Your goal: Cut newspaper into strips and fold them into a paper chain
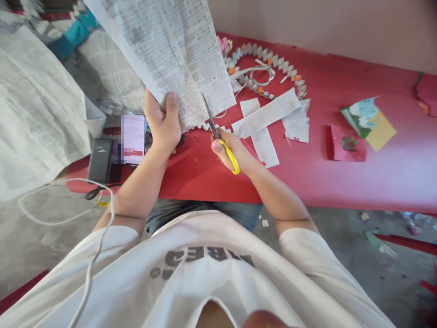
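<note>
My left hand (163,120) grips a large printed paper sheet (170,50) by its lower edge, thumb on top, and the sheet is raised above the table. In my right hand (232,148) is a pair of scissors (212,119) with yellow handles, fingers wrapped round them. The blades point up and away from me and lie at the sheet's lower edge, close to its right part. I cannot tell how far apart the blades are. Cut paper strips (268,113) lie crossed on the table to the right of the scissors.
A folded paper chain (282,64) curves across the red table (307,177) behind the strips. Folded coloured papers (370,122) lie at right. On the left are a phone (134,139), a black power bank (100,159), a white cable (111,200) and a big paper sheet (37,109).
</note>
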A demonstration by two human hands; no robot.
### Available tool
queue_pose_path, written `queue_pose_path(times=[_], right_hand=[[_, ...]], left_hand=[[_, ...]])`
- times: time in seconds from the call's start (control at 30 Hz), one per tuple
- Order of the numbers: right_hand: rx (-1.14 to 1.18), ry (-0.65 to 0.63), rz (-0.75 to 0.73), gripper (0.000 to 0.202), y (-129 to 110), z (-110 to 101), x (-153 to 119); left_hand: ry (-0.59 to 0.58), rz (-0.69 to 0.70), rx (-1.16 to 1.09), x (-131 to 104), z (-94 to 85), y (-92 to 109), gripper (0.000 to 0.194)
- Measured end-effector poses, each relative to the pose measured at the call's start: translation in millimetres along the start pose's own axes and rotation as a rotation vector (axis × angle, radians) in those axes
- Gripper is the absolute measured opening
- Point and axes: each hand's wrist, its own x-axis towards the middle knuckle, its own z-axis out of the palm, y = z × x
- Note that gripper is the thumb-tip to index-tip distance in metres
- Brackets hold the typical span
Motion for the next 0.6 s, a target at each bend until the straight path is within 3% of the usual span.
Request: queue_pose_path(times=[0.13,0.4,0.6], right_hand=[[0.006,0.01,-0.001,0.062,0.6,0.0,0.1],[-0.052,0.093,-0.022,0.066,11.4,3.7,4.5],[-0.097,0.154,-0.023,0.071,19.4,7.2,8.6]], left_hand=[[-0.065,-0.031,0.0,1.2,0.2,0.1,0.076],[-0.03,-0.007,-0.013,6.3,4.7,-7.5,0.089],[-0.106,-0.024,-0.058,8.2,0.9,-7.5,0.083]])
